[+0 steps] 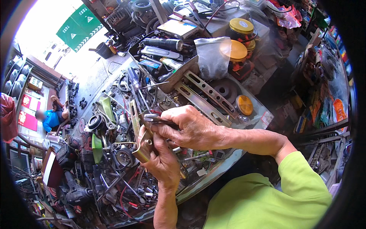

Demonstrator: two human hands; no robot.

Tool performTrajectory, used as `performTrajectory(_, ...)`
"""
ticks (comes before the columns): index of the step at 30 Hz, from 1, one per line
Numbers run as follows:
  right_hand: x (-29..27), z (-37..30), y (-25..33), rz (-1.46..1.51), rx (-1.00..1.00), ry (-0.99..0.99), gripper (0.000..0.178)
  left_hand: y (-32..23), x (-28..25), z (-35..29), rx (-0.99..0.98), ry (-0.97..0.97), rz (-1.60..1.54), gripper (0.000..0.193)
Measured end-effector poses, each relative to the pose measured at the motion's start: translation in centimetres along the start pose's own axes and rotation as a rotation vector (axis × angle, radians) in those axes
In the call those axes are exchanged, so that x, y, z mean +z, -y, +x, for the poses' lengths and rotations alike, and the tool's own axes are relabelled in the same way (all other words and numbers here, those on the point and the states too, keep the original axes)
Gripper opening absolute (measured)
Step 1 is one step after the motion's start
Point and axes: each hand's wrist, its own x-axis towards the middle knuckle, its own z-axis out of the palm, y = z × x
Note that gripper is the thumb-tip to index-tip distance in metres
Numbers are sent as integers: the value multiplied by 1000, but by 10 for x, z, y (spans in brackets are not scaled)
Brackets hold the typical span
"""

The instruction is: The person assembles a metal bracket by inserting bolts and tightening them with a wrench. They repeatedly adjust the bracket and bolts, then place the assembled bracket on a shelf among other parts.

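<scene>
My left hand (164,168) is closed around a gold-coloured metal bracket (143,153), with a small round stud or nut near its end. A long slotted strip (134,116) of the same colour rises beyond my fingers; I cannot tell whether it is one piece with the bracket. Just above, my right hand (192,128) grips pliers (153,118), their grey jaws pointing left over the bracket by my left fingertips. Most of the pliers' handles are hidden in my palm. Two more slotted gold brackets (207,91) lie on the bench, beyond my right hand.
A metal tray (179,82) of tools and a flashlight (163,44) stands at the back. Yellow-lidded jars (233,50) and a plastic bag (213,57) are beside it. Cordless drills (78,191) and loose parts crowd the left. A person (53,118) sits far left.
</scene>
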Motion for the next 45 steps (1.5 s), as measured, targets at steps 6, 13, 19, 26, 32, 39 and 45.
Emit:
performTrajectory(6,-2,0,8,281,56,-31,23,-6,2,0,-52,2,-94,31)
performTrajectory(13,-11,3,12,298,260,104,28,-6,4,0,-98,1,-99,30)
performTrajectory(19,-7,3,8,308,202,68,29,1,5,-1,-53,-44,-47,30)
performTrajectory(26,-13,6,4,266,255,159,27,-8,0,-4,-194,23,-100,32)
performTrajectory(32,-12,5,5,306,233,164,24,-4,3,-3,-83,1,-83,32)
performTrajectory(39,-17,7,5,295,275,138,29,-3,5,-5,-164,53,-199,37)
performTrajectory(45,-12,6,2,323,294,163,26,0,4,-6,-151,10,-219,31)
